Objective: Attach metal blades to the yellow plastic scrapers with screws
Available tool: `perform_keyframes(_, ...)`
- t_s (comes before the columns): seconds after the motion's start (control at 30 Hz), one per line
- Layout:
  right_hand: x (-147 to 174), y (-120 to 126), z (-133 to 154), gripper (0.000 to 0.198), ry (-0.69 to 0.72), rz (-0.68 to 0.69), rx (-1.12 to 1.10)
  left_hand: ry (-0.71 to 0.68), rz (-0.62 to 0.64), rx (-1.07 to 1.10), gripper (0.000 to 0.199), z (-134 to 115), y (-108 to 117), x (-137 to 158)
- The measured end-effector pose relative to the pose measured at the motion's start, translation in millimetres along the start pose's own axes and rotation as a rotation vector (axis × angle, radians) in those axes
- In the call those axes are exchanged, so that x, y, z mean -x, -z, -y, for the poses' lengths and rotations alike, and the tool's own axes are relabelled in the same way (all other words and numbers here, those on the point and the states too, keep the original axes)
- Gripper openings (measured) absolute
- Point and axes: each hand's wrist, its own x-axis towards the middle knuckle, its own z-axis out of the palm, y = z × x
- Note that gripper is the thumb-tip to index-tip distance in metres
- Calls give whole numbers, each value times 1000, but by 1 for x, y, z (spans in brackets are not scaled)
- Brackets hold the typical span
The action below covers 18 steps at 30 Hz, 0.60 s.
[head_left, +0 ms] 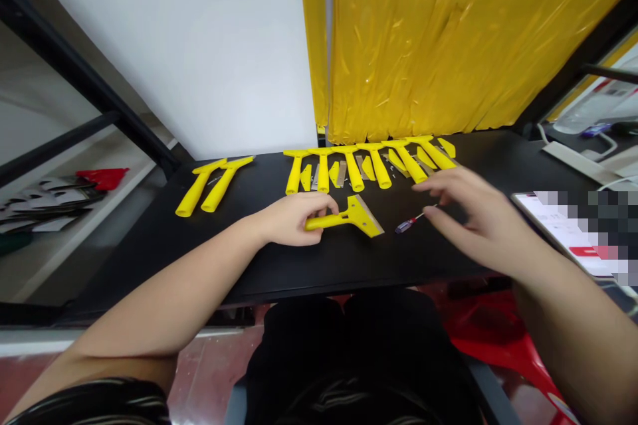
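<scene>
My left hand (294, 219) is closed around the handle of a yellow scraper (359, 214), whose metal blade edge points right and whose head shows small holes. My right hand (468, 216) is open, thumb and fingers apart, above the black table (319, 272). Close to its thumb lies a small screwdriver (409, 224) with a clear, dark-tinted handle; I cannot tell if the thumb touches its shaft. Behind both hands runs a row of yellow scraper bodies (355, 172), with loose yellow cover plates (367, 168) and metal blades (341, 174) between them.
Two more yellow scrapers (202, 189) lie at the table's left. A tablet-like device (563, 226) with a lit screen is at the right edge. A white panel (224, 46) and yellow plastic sheeting (423, 46) stand behind the table. Shelves with dark items flank the left.
</scene>
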Motion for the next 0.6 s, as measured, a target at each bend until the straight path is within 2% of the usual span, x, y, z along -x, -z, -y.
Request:
perform_keyframes(0.13,-14,-25,-28,34,154,323,35,-21,25,-47,43,-2,0,-1)
perform_keyframes(0.27,-27,-30,-40,26,230,479,22,-31,70,-88,45,-3,2,0)
perform_keyframes(0.33,-38,-22,-36,20,213,466,-50,-32,92,-121,50,-3,3,0)
perform_keyframes(0.43,-62,-6,-25,6,119,335,-261,-46,121,-153,55,-2,4,-1)
perform_keyframes(0.47,-71,-2,-22,8,102,286,-353,-49,126,-153,54,-3,5,-2)
perform_keyframes(0.53,-90,2,-15,22,79,225,-528,-49,122,-146,49,-3,5,-4)
perform_keyframes(0.6,-108,-4,-12,39,56,215,-640,-58,105,-141,34,-5,4,-9)
